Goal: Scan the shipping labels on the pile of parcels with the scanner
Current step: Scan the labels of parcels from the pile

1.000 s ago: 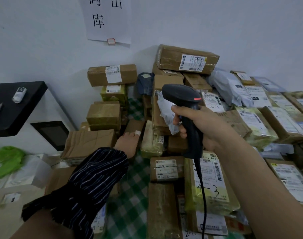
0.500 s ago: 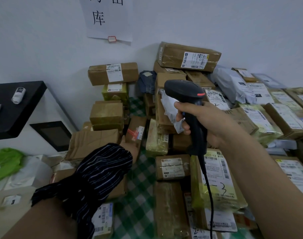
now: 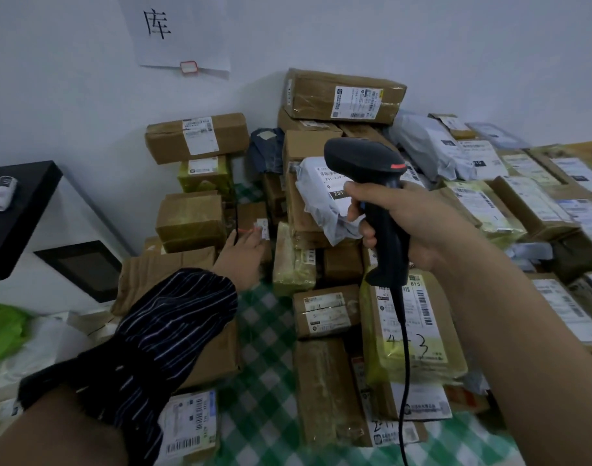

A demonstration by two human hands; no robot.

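Aiming the black handheld scanner (image 3: 362, 159) is the work of this moment. The right hand (image 3: 412, 223) has its fingers wrapped firmly round the handle, and the cable (image 3: 404, 364) hangs down over the yellow-taped parcel marked 4-3 (image 3: 419, 334). The target looks to be the small brown parcel (image 3: 252, 211) tucked low in the pile, between the taped brown carton (image 3: 190, 218) on its left and the yellow-wrapped packet (image 3: 291, 260) on its right. The left hand (image 3: 242, 255) reaches to its front face, but whether those fingers pinch the parcel or only steady it cannot be told from here. A thin red scan line (image 3: 246, 231) falls across the fingertips and the edge of the small white label (image 3: 262, 227), so by my reading the beam sits a touch to the left of where it should. To do this well, swing the scanner's nose slightly right until the line crosses the whole barcode, and draw the left fingers off the label so nothing covers the bars. Tilting the parcel's face squarely toward the scanner should help the read. Hold the right wrist quiet while the trigger is pressed. The white poly mailer (image 3: 321, 196) just behind the scanner carries its own label, so watch that the beam does not stray onto it and log the wrong parcel.
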